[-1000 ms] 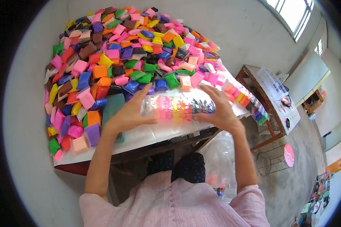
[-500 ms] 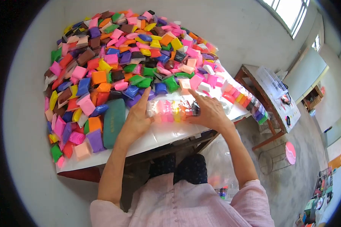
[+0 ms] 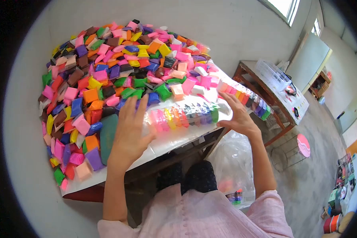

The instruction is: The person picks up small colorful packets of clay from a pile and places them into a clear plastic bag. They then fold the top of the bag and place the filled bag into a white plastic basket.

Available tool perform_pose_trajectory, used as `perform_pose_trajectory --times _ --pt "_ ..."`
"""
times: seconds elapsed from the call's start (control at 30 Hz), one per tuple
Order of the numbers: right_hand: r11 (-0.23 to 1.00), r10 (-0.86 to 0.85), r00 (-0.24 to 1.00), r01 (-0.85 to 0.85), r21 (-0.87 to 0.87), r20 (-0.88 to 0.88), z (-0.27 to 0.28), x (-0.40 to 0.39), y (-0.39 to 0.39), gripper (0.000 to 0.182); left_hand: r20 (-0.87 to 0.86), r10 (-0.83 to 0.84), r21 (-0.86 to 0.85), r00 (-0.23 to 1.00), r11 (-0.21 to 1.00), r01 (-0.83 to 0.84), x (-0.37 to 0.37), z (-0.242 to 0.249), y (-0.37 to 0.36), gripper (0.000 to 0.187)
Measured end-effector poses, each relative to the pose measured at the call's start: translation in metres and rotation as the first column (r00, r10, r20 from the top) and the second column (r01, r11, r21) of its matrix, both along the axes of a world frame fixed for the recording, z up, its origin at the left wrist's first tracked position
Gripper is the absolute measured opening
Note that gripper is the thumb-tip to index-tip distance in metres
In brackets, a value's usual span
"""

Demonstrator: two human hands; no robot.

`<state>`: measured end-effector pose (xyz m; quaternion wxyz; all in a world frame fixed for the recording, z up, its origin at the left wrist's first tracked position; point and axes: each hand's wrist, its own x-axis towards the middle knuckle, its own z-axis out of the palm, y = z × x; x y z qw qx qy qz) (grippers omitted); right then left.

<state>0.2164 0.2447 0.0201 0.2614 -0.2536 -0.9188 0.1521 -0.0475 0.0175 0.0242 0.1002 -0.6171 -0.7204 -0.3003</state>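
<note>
Fingers of the left hand (image 3: 127, 137) and right hand (image 3: 241, 119) spread wide at either end of the clear sleeve of coloured packets (image 3: 181, 116), near the front edge of the bench (image 3: 166, 142); contact is unclear. Uneven pushing could buckle its row or roll it off.

Teal case (image 3: 108, 137): left hand (image 3: 129, 133) and forearm are covering its right side. Long clear pack (image 3: 182, 117): left end is blurring beside that hand; any contact is staying unclear. Window (image 3: 283, 8): top edge is cutting it off. Pink shirt (image 3: 194, 214): bottom edge is cropping it. Clear bag (image 3: 236, 158), beneath: contents are showing too indistinctly to name. Small dark object (image 3: 296, 111), side table (image 3: 274, 93): appearing too small to identify.
</note>
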Motion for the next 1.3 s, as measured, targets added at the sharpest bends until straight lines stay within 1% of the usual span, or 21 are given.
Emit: perform_pose_trajectory --times 0.07,0.1,0.17,0.23,0.27,0.3,0.37,0.4,0.47,0.5,0.57,0.63,0.67,0.77,0.8,0.9,0.93,1.0,1.13,1.23,1.3 --pt "0.996 -0.002 1.0 0.001 0.092 0.008 0.007 -0.022 -0.015 0.096 -0.064 -0.087 0.008 0.994 0.996 0.088 0.009 0.009 0.024 0.098" --pt "0.99 -0.004 1.0 0.003 0.138 0.009 0.008 -0.034 -0.021 0.096 -0.119 -0.133 -0.007 0.984 0.991 0.133 0.011 0.003 0.042 0.095" --pt "0.969 0.036 0.995 -0.058 0.239 0.095 0.003 -0.06 -0.025 0.094 -0.236 -0.225 -0.039 0.945 0.974 0.222 0.013 -0.013 0.078 0.09" --pt "0.957 0.024 0.987 -0.068 0.281 0.159 -0.011 -0.075 -0.015 0.089 -0.049 -0.168 -0.267 0.985 0.952 0.149 0.021 -0.003 0.089 0.084" --pt "0.976 0.018 0.985 -0.055 0.211 0.172 -0.015 -0.074 -0.011 0.089 0.038 -0.12 -0.383 0.992 0.915 0.125 0.022 0.001 0.092 0.081" --pt "0.99 0.015 0.982 -0.042 0.138 0.188 -0.018 -0.073 -0.008 0.088 -0.016 -0.148 -0.314 0.989 0.94 0.136 0.018 -0.007 0.095 0.077" --pt "0.988 0.038 0.984 -0.063 0.142 0.172 -0.015 -0.062 -0.004 0.086 -0.121 -0.189 -0.17 0.975 0.971 0.167 0.004 -0.034 0.101 0.07" --pt "0.988 0.05 0.984 -0.073 0.135 0.168 -0.017 -0.055 -0.004 0.085 -0.073 -0.194 -0.216 0.978 0.961 0.175 0.004 -0.031 0.099 0.068" --pt "0.994 0.098 0.985 -0.104 0.036 0.139 -0.019 -0.047 -0.002 0.081 0.027 -0.194 -0.308 0.981 0.932 0.192 0.004 -0.021 0.093 0.064" --pt "0.992 0.122 0.985 -0.122 -0.007 0.121 -0.016 -0.046 0.001 0.079 0.052 -0.204 -0.423 0.978 0.882 0.206 0.004 -0.01 0.093 0.066" --pt "0.942 0.226 0.974 -0.216 -0.257 0.009 -0.006 -0.044 0.006 0.073 0.101 -0.215 -0.627 0.971 0.744 0.23 0.002 0.013 0.098 0.07" --pt "0.817 0.324 0.932 -0.362 -0.449 -0.162 -0.006 -0.042 0.018 0.07 0.331 -0.261 -0.583 0.907 0.699 0.414 -0.014 0.019 0.101 0.073" --pt "0.786 0.303 0.932 -0.362 -0.5 -0.198 -0.011 -0.042 0.023 0.067 0.438 -0.277 -0.547 0.855 0.672 0.498 -0.024 0.018 0.099 0.075" --pt "0.916 0.199 0.961 -0.252 -0.312 -0.19 -0.023 -0.041 0.022 0.063 0.202 -0.321 -0.42 0.926 0.825 0.377 -0.043 0.003 0.088 0.081" --pt "0.954 0.148 0.964 -0.198 -0.224 -0.223 -0.023 -0.039 0.013 0.054 0.155 -0.247 -0.451 0.957 0.844 0.291 -0.037 0.011 0.078 0.077" --pt "0.99 0.138 0.965 -0.137 0.017 -0.221 -0.03 -0.038 0.001 0.054 0.127 -0.266 -0.367 0.956 0.882 0.294 -0.023 0.006 0.058 0.068" --pt "0.992 0.12 0.96 -0.125 -0.004 -0.252 -0.029 -0.041 -0.006 0.049 0.161 -0.252 -0.348 0.954 0.89 0.294 -0.022 0.004 0.059 0.064" --pt "0.995 0.103 0.954 -0.093 0.047 -0.281 -0.028 -0.049 -0.01 0.045 0.228 -0.222 -0.31 0.948 0.906 0.287 -0.021 -0.002 0.061 0.055" --pt "0.989 0.144 0.951 -0.133 0.06 -0.272 -0.024 -0.064 -0.012 0.038 0.198 -0.243 -0.194 0.95 0.94 0.281 -0.022 -0.011 0.063 0.042" --pt "0.959 0.212 0.962 -0.171 0.228 -0.17 -0.025 -0.076 -0.014 0.036 0.153 -0.237 -0.156 0.959 0.953 0.26 -0.016 -0.009 0.059 0.038" --pt "0.974 0.202 0.966 -0.18 0.138 -0.161 -0.023 -0.08 -0.016 0.033 0.169 -0.193 -0.173 0.967 0.96 0.222 -0.011 -0.006 0.058 0.036"
